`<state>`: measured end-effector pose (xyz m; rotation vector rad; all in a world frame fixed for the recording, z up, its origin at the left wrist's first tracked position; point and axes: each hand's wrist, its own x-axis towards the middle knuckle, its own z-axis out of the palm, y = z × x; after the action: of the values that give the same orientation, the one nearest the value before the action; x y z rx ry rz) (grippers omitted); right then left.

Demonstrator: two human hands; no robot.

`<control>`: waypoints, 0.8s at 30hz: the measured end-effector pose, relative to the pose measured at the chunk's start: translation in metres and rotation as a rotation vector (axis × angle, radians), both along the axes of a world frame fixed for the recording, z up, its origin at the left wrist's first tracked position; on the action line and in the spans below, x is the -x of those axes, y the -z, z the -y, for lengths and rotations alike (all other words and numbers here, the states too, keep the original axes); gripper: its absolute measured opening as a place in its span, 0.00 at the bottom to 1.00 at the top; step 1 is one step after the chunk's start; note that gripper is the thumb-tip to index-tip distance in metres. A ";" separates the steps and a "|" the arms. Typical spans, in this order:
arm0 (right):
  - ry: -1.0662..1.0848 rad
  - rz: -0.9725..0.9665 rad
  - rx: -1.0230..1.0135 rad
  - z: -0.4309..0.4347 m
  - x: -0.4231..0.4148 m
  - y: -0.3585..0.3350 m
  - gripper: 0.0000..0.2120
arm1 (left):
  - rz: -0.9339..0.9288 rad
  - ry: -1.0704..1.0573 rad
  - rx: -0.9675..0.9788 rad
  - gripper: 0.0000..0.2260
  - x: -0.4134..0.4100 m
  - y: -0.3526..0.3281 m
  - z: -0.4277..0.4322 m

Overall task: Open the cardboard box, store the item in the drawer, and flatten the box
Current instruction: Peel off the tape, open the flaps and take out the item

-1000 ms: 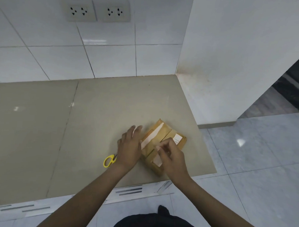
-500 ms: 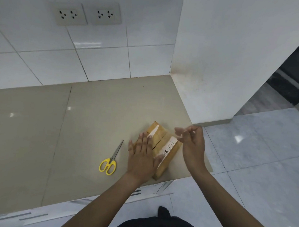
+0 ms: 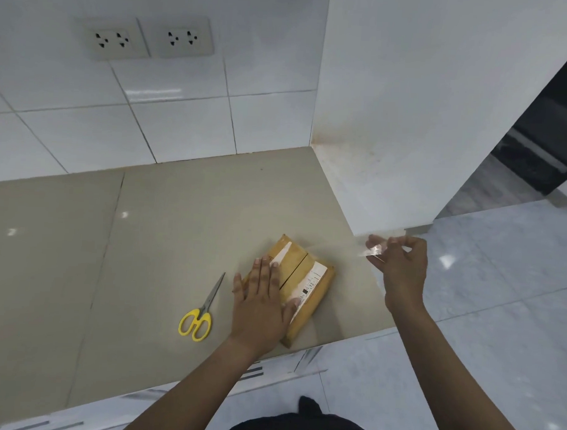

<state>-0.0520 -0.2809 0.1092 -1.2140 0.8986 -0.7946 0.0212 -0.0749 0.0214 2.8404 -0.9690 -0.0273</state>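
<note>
Cardboard box lies flat on the bench, close to the front edge, near the right-hand corner. My left hand is spread open, palm pressed on its near-left part. My right hand has swung off the lid and out past the bench edge, fingertips pinched together on a strip of clear tape that was on the lid a second ago. So the seal looks stripped; the centre seam shows bare between the two top flaps, which are not yet lifted. Next job, I judge: raise the flaps. Long axis runs from near-right to far-left, slanting away from me; white label lies along the right flap. Scissors sit untouched just left of my left hand.
</note>
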 end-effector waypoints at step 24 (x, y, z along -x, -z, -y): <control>-0.407 -0.802 0.975 -0.007 0.012 0.110 0.10 | -0.036 -0.034 -0.006 0.36 0.004 -0.005 0.002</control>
<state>-0.0643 -0.2743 -0.0010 -2.5946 0.8343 -0.3711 0.0168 -0.0764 0.0262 2.8504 -0.9145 -0.0778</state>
